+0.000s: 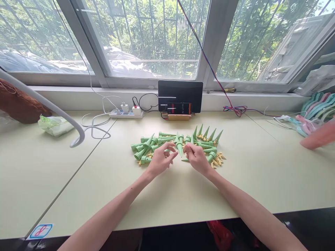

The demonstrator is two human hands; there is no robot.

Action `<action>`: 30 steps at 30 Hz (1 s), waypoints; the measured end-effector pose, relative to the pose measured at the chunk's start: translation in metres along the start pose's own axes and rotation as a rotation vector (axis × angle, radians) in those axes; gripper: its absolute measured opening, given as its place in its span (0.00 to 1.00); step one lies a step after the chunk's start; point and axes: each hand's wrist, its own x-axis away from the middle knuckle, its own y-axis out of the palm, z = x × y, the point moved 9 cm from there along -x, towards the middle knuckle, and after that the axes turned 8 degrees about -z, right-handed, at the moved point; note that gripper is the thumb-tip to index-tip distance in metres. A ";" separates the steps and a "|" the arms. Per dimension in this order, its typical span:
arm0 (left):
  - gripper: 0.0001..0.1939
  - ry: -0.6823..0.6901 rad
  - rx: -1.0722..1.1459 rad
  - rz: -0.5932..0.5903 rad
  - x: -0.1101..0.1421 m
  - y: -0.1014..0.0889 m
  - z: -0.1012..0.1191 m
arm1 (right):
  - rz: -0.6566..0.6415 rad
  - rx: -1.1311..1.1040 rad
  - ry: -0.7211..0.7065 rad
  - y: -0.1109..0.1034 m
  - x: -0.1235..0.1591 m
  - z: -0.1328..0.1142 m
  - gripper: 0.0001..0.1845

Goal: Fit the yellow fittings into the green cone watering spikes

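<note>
Both my hands are over a pile of green plastic plant-watering spikes point(145, 152) and small yellow plastic pieces point(217, 162). My left hand point(160, 159) is curved, its thumb and fingers apart with nothing between them. One green spike point(179, 147) lies point toward me in the gap between my hands. My right hand point(196, 157) is closed with the thumb pressed on the curled fingers; whatever it holds is hidden. Behind it, several green spikes point(206, 132) stand in a row with points up, yellow pieces at their bases.
A dark tablet point(180, 91) and a phone point(179, 108) lean at the windowsill. To their left sits a power strip point(126, 114) with white cables. A white curved tube point(77, 134) reaches in from the left. Coloured plastic items point(318, 108) and a blurred pink object point(318, 136) are at right.
</note>
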 end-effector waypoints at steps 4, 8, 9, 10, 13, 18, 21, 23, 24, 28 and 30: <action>0.24 -0.171 0.374 -0.157 -0.001 0.016 -0.012 | 0.038 0.084 -0.065 -0.004 0.000 -0.006 0.20; 0.24 -0.219 0.522 -0.291 0.000 0.028 -0.012 | -0.003 0.112 -0.142 0.001 0.001 -0.013 0.19; 0.23 -0.206 0.520 -0.321 0.001 0.030 -0.011 | -0.013 0.112 -0.155 0.003 0.001 -0.013 0.18; 0.23 -0.187 0.512 -0.344 0.001 0.031 -0.010 | -0.019 0.110 -0.164 0.004 0.001 -0.014 0.18; 0.20 -0.129 0.474 -0.365 0.003 0.030 -0.006 | -0.021 0.101 -0.166 0.006 0.002 -0.012 0.18; 0.17 -0.065 0.383 -0.311 0.002 0.024 -0.002 | -0.036 0.043 -0.088 0.009 0.001 -0.002 0.19; 0.16 -0.007 0.312 -0.274 0.000 0.022 0.003 | -0.057 -0.016 -0.018 0.012 0.001 0.004 0.21; 0.16 0.020 0.275 -0.244 0.000 0.021 0.005 | -0.075 -0.043 0.021 0.014 0.001 0.006 0.22; 0.16 0.029 0.257 -0.225 0.000 0.020 0.005 | -0.083 -0.055 0.036 0.015 0.001 0.007 0.23; 0.14 0.066 0.166 -0.152 0.000 0.016 0.006 | -0.107 -0.109 0.078 0.017 0.001 0.010 0.26; 0.14 0.084 0.111 -0.119 0.001 0.015 0.006 | -0.118 -0.139 0.097 0.018 0.001 0.012 0.27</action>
